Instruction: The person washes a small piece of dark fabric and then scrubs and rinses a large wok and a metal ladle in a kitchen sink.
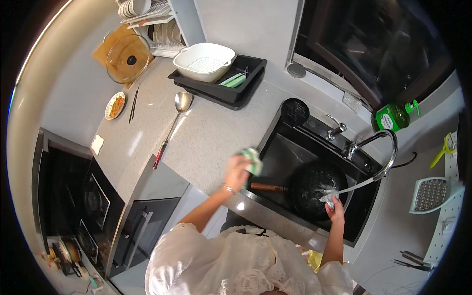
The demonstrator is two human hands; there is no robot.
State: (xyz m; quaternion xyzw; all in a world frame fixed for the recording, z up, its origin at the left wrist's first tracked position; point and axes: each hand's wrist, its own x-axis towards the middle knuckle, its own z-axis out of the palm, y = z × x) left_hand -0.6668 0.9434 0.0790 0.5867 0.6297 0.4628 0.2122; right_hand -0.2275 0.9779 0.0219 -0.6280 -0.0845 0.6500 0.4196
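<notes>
My left hand (237, 173) grips a green and white cloth (253, 160) at the left rim of the black sink (282, 147); both are blurred. Inside the sink lies a black frying pan (308, 184), wet inside, its wooden handle (268, 187) pointing left. Over the pan's right side, my right hand (335, 209) pinches a small crumpled silvery thing (326, 198), perhaps a scrubber. Water runs onto it from the curved chrome faucet (394, 147).
Left on the counter (210, 136) lie a metal ladle (183, 101), chopsticks (134, 105) and a food dish (115, 106). Behind stand a white colander basket (206, 55) and black tray (254, 68). A green soap bottle (392, 117) stands behind the faucet; a grater (430, 195) hangs right.
</notes>
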